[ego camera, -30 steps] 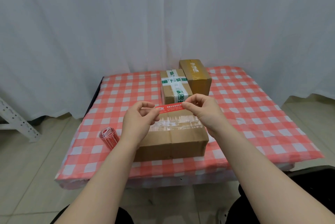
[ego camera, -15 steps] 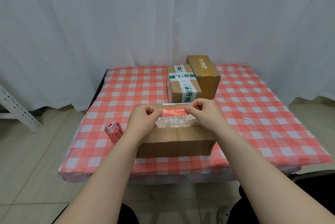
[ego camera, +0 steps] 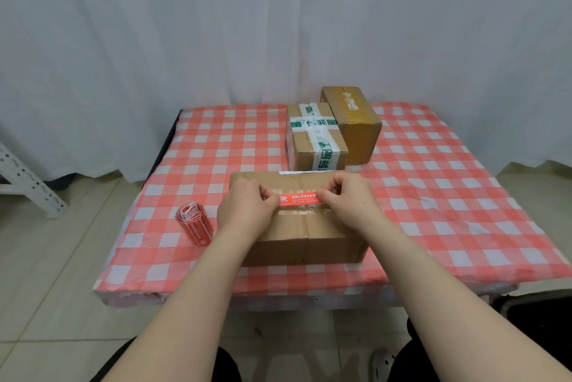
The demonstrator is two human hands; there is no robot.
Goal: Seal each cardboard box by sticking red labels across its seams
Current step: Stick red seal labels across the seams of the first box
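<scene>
Over near box (ego camera: 297,236) top | left hand (ego camera: 247,211), right hand (ego camera: 346,202) pinch red label (ego camera: 298,199) ends | label lower than before

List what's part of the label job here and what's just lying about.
Job: red printed label, pinched by left hand and right hand; large brown cardboard box; red label roll; green-taped cardboard box; tan-taped cardboard box.
Idle: white perforated metal bracket; white curtain.
</scene>
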